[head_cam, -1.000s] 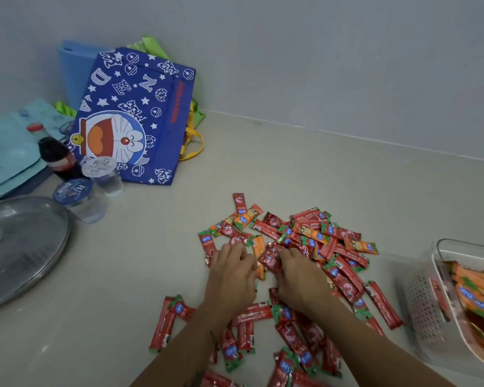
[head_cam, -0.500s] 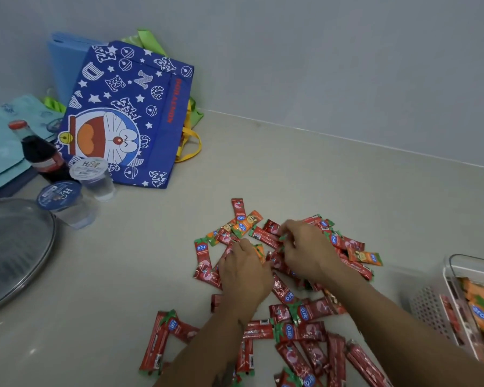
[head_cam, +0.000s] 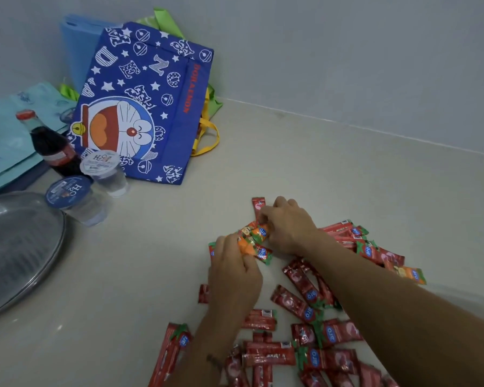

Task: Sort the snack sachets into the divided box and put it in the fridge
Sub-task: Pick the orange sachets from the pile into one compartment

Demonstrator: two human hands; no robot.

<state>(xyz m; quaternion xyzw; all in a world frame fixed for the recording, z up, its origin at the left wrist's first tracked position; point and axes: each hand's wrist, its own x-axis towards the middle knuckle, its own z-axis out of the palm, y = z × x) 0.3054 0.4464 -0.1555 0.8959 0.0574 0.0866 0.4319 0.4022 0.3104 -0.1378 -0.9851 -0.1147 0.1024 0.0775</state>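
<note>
Item: orange sachets [head_cam: 253, 241], being pinched between left hand [head_cam: 232, 272] and right hand [head_cam: 287, 229]; red sachets [head_cam: 299, 300] lying nearer, advisably being left out of this gathering.

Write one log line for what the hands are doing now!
stage: sorting | left hand: holding orange sachets | right hand: pinching same bunch | red sachets: on counter

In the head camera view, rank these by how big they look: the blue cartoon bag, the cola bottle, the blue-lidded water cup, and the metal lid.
1. Blue cartoon bag
2. Metal lid, cut off by the frame, so possibly larger
3. Cola bottle and blue-lidded water cup look alike; the bottle is partly hidden, so unranked.
</note>
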